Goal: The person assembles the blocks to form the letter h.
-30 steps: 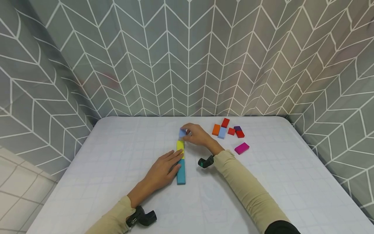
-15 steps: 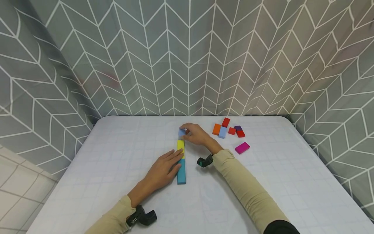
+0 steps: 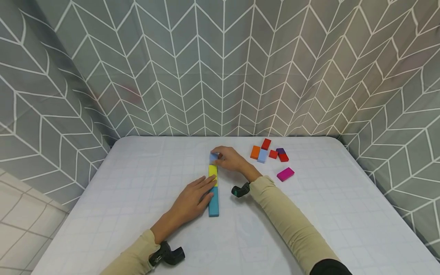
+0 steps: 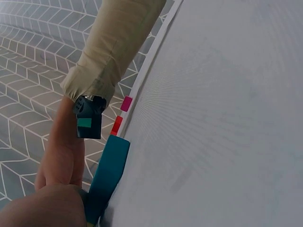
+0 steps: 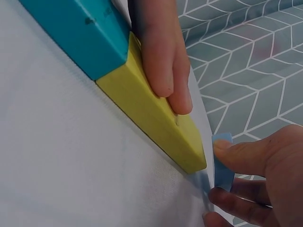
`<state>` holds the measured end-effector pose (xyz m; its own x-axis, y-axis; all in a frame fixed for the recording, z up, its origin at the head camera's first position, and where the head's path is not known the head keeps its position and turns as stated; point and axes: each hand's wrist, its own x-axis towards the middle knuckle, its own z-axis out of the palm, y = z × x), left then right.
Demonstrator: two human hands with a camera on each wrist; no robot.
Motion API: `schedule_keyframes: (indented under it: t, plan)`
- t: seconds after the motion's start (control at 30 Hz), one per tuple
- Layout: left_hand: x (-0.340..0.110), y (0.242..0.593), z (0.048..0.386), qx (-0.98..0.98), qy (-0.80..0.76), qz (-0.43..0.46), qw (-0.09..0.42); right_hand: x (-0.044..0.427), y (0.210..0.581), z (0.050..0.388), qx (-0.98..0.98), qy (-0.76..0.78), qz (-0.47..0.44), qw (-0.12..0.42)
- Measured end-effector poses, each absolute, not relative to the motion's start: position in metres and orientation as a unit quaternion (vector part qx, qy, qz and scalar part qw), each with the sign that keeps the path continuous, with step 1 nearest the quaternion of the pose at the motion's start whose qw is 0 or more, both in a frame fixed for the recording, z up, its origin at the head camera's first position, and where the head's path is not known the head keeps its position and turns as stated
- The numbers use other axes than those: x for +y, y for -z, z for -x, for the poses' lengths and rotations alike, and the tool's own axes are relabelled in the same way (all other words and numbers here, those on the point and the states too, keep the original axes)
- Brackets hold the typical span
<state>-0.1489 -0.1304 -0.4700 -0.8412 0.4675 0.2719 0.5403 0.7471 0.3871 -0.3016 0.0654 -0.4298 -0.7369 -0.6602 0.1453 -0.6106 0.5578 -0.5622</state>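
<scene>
Yellow block (image 5: 151,120) is my landmark, and I've got the left hand (image 3: 192,198) resting on its top, fingers straight. Teal block (image 3: 214,202) meets its near end, long edges lined up. Right hand (image 3: 231,158) now, pinching the light-blue block (image 5: 223,177) just past the yellow block's far end, a sliver of white tabletop (image 3: 137,172) between them. Broad room left of the yellow block; to its right, well apart, I see the magenta block (image 3: 285,174) and, farther back, the orange block (image 3: 255,152).
</scene>
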Motion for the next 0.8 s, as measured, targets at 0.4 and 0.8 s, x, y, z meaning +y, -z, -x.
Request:
schedule_keyframes:
  t: [0.4,0.8]
  plan:
    - [-0.1304,0.4711,0.1497,-0.927,0.239,0.275,0.084,0.0637,0.4332,0.3019,0.881,0.297,0.365,0.042]
    - [-0.1307,0.4721,0.1497,-0.926,0.232,0.283,0.091,0.0619,0.4352,0.3000,0.881,0.292,0.371,0.038]
